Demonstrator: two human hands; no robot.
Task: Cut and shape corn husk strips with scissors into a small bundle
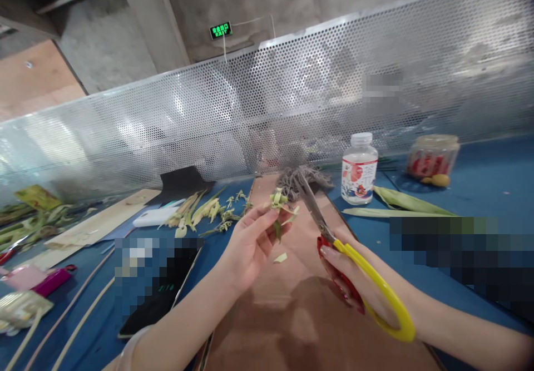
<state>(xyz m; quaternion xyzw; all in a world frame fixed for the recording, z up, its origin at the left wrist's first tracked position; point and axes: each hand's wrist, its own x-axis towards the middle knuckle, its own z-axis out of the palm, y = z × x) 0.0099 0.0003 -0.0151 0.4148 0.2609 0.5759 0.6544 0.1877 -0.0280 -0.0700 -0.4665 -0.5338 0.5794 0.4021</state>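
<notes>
Between the fingertips of my left hand [254, 243] is a small piece woven from pale green leaf strips [278, 199], with short ends sticking out. My right hand [348, 265] grips a pair of scissors [315, 207] with one red and one yellow handle. Their blades point up and away, just right of the woven leaf piece and apart from it. Below my hands lies a brown board [287, 315], with a small leaf scrap [280, 258] on it. Behind the woven piece sits a heap of grey cord [306, 179].
A labelled plastic bottle [359, 171] and a clear jar [434, 157] stand at the back right, near long leaves [411, 204]. On the left lie a phone [167, 287], finished-looking leaf pieces [225, 215], cables [85, 318] and a power strip [20, 310]. A perforated metal screen [200, 115] runs behind.
</notes>
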